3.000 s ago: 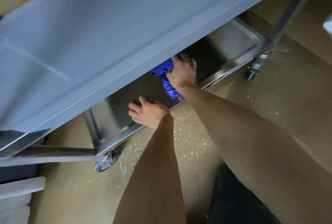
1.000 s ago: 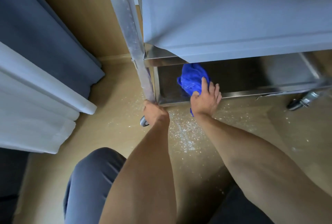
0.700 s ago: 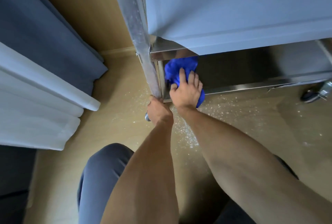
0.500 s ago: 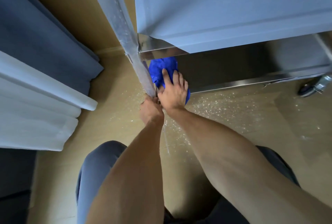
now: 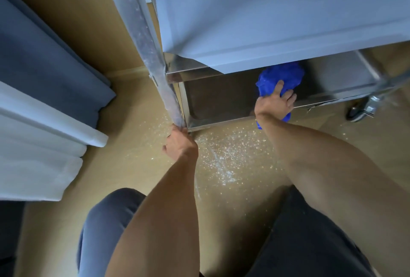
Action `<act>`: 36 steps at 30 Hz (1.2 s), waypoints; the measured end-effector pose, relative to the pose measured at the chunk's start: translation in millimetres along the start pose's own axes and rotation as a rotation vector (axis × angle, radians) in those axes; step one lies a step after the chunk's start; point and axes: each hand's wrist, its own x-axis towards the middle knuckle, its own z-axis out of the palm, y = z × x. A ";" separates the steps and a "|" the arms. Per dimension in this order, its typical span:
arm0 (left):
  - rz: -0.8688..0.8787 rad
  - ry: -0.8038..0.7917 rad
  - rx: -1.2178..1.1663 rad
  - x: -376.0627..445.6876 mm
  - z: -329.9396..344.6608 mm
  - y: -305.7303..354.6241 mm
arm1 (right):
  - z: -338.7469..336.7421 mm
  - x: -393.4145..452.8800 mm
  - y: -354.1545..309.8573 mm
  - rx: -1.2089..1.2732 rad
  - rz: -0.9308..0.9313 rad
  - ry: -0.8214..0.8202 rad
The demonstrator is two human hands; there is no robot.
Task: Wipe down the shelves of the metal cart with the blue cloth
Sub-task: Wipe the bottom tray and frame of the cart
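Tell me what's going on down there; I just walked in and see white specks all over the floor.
A person is crouched at a metal cart, wiping its bottom shelf. The right hand presses a blue cloth on the shelf near its front rim, while the left hand grips the base of the cart's corner post. White specks lie scattered on the floor in front.

Bottom shelf (image 5: pixel 221 97) of metal cart (image 5: pixel 142 32): blue cloth (image 5: pixel 279 77) bunched on it near front rim. Cart stands on tan floor (image 5: pixel 133 143); pale specks (image 5: pixel 226 152) scattered before it.

Bare forearms, dark blue-grey trousers (image 5: pixel 106 228)
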 end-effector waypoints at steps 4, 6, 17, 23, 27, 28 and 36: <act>0.013 0.022 -0.039 -4.8 -4.6 -2.1 | 19.2 -52.0 -4.7 -0.013 -0.321 -0.007; 0.005 0.020 -0.088 -4.7 -3.2 -4.9 | 26.2 -77.2 -10.8 -0.055 -0.559 -0.011; -0.005 0.095 -0.105 0.0 6.6 -11.8 | 57.6 -110.9 -54.9 -0.068 -0.945 -0.046; 0.009 0.103 -0.096 -5.1 12.1 -5.1 | 28.1 -26.6 14.2 -0.073 -0.404 0.087; 0.031 0.084 -0.095 -5.3 15.3 -2.5 | 8.6 11.4 32.6 -0.011 -0.064 0.117; 0.039 0.082 -0.095 -4.7 14.9 -2.9 | 7.7 15.4 27.9 -0.015 -0.060 0.101; 0.058 0.064 -0.137 0.1 12.7 -6.5 | 23.6 -3.1 -51.0 -0.099 -0.492 -0.113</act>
